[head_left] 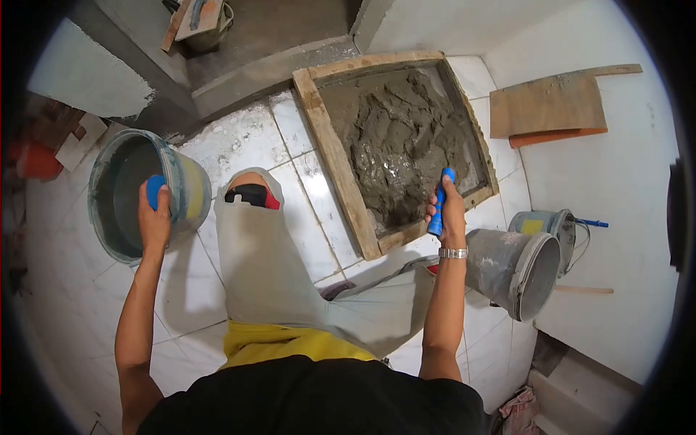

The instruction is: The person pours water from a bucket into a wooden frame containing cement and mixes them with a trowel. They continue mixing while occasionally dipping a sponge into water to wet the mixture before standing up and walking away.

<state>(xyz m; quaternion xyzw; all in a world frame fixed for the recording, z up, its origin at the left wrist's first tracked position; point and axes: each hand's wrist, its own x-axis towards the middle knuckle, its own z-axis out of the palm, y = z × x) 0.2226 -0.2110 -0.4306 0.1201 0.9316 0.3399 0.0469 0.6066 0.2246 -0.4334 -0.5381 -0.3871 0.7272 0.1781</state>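
Note:
My right hand [451,210] is closed around a blue handle [447,176] above the near right corner of a wooden-framed mortar tray [333,156]. Whatever the handle belongs to is hidden. Wet grey mortar [399,138] is heaped in the tray, rough and shiny on top. At the left, my left hand [155,217] reaches over the near right rim of a large bucket [190,185]. Its fingers are closed on a small rounded blue object [154,190] whose kind I cannot make out. Greyish liquid [130,181] seems to be in that bucket.
Right of my right arm, a grey bucket [496,268] lies tipped on its side beside another bucket [540,223]. A wooden board with a handle [554,109] leans on the white wall. My bent knee [254,192] is between bucket and tray, on white tiles [319,199].

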